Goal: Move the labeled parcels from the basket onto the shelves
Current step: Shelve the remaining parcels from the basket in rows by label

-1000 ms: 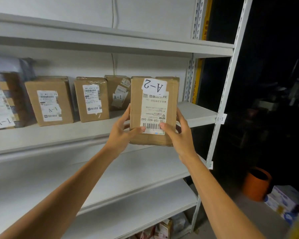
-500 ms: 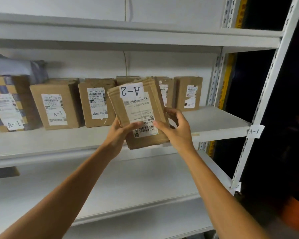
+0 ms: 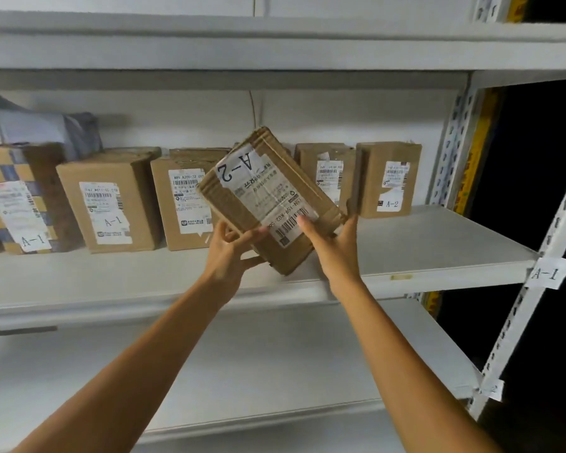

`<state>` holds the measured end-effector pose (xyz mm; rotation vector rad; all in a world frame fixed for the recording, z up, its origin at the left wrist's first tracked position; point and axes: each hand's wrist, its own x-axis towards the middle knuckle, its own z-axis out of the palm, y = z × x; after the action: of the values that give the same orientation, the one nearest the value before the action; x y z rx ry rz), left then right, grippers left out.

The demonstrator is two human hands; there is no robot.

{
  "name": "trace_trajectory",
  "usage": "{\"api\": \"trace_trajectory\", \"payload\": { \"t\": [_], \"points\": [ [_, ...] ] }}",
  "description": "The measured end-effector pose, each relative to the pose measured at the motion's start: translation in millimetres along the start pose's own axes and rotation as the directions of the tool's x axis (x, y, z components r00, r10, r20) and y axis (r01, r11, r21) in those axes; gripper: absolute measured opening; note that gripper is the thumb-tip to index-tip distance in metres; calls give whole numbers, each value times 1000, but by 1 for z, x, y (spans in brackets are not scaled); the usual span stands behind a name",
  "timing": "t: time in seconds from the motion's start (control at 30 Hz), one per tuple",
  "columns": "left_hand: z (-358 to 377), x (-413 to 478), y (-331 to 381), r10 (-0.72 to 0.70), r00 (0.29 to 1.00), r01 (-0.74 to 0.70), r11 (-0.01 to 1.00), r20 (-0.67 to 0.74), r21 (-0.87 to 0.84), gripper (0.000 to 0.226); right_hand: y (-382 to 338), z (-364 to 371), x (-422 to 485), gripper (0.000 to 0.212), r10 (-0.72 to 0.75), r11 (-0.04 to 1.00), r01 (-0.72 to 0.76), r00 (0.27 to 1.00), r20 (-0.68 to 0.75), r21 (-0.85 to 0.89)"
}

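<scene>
I hold a brown cardboard parcel (image 3: 268,197) tilted to the left, its white label reading "A-2" upside down. My left hand (image 3: 229,256) grips its lower left corner. My right hand (image 3: 330,250) grips the lower right side, thumb on the label. The parcel hangs just above the front of the middle shelf (image 3: 438,243), whose post carries an "A-1" tag (image 3: 548,273). The basket is out of view.
Several labeled parcels stand along the shelf's back: a checkered one (image 3: 17,197), two brown "A-1" boxes (image 3: 111,201) (image 3: 183,197), and two boxes at the right (image 3: 327,171) (image 3: 388,179), one marked "A-2". A bare lower shelf (image 3: 275,371) lies below. Dark space beyond the right post.
The parcel has tipped further to the left and moved slightly closer to the shelf. The view has shifted left and up, showing more of the shelf's right end.
</scene>
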<state>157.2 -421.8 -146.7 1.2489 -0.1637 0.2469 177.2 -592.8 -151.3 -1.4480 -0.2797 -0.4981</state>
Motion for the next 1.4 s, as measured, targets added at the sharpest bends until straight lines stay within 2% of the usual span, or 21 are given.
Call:
{"api": "trace_trajectory", "payload": {
  "t": [0.07, 0.13, 0.2, 0.27, 0.37, 0.47, 0.53, 0.6, 0.7, 0.8, 0.87, 0.93, 1.03, 1.07, 1.13, 1.2, 1.23, 1.3, 1.4],
  "points": [
    [8, 7, -3, 13, 1000, -12, 997, 14, -74, 65, 8, 9, -6, 83, 232, 950, -256, 962, 145, 179],
    [17, 15, -7, 28, 998, -18, 987, 61, -161, 59, 11, 18, -7, 76, 333, 889, -400, 898, 287, 222],
    [24, 24, -11, 44, 990, -19, 983, 132, -183, 54, 13, 26, -1, 67, 310, 849, -400, 906, 289, 344],
    [26, 33, -12, 37, 982, -6, 986, 185, -166, 53, 13, 29, 5, 61, 299, 823, -356, 934, 196, 443],
    [20, 43, -9, -50, 997, 62, 972, 59, -226, 69, 17, 24, 18, 61, 318, 764, -298, 946, 67, 572],
    [11, 54, -8, -29, 994, -3, 958, -107, -288, 95, 18, 22, 25, 55, 322, 693, -245, 946, 12, 678],
    [10, 59, -7, 9, 997, -24, 979, -75, -201, 81, 19, 24, 27, 55, 336, 678, -237, 942, -7, 696],
    [6, 64, -5, 51, 997, -49, 998, 55, -32, 61, 19, 24, 32, 58, 357, 658, -223, 933, -38, 719],
    [-8, 72, 5, 80, 991, -96, 984, 109, 148, 63, 18, 15, 42, 67, 356, 634, -216, 934, -32, 742],
    [-18, 84, 15, 136, 986, -151, 975, 99, 162, 91, 17, 9, 48, 69, 323, 688, -228, 946, -10, 689],
    [-19, 86, 19, 154, 985, -167, 968, 82, 186, 100, 16, 11, 48, 67, 308, 746, -233, 951, -12, 624],
    [-20, 82, 17, 184, 982, -188, 961, 41, 204, 88, 14, 16, 49, 60, 305, 748, -227, 952, -19, 624],
    [-15, 72, 12, 227, 970, -206, 957, -87, 202, 72, 12, 26, 54, 32, 269, 763, -191, 963, -35, 618],
    [-11, 71, 9, 224, 966, -198, 963, -133, 180, 69, 12, 32, 55, 33, 232, 804, -178, 972, -23, 567],
    [-6, 70, 4, 184, 962, -163, 980, -204, 115, 62, 16, 44, 54, 53, 131, 903, -145, 989, 61, 404],
    [-5, 71, 3, 167, 959, -151, 985, -230, 86, 54, 22, 52, 51, 77, 71, 945, -111, 988, 138, 308],
    [-7, 71, 4, 170, 959, -151, 984, -225, 99, 51, 24, 53, 52, 82, 57, 951, -96, 989, 138, 295],
    [-14, 68, 6, 219, 956, -169, 955, -195, 244, 46, 29, 51, 54, 80, 45, 961, -71, 994, 104, 268],
    [-25, 66, 3, 371, 927, -295, 806, -49, 513, 40, 39, 45, 56, 72, 51, 990, -60, 996, 69, 128]
  ]
}}
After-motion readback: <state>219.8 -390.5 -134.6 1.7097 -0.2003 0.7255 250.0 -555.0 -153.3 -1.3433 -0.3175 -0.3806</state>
